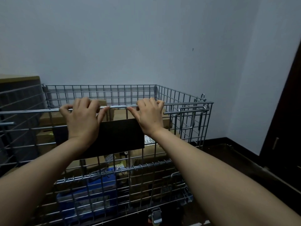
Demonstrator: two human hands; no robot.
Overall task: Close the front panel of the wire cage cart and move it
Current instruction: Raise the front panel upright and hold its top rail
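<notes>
A silver wire cage cart stands in front of me against a pale wall. Its front panel is upright, with a dark rectangular plate fixed on the upper half. My left hand and my right hand both lie over the top rail of the front panel, fingers curled over it, thumbs pointing inward. A latch handle shows at the panel's right end. Cardboard boxes and a blue box fill the cage. One caster wheel shows below.
A dark ribbed object with a cardboard top stands to the left of the cart. A dark door is at the right, with dark skirting and dark floor beside the cart. The wall lies close behind the cage.
</notes>
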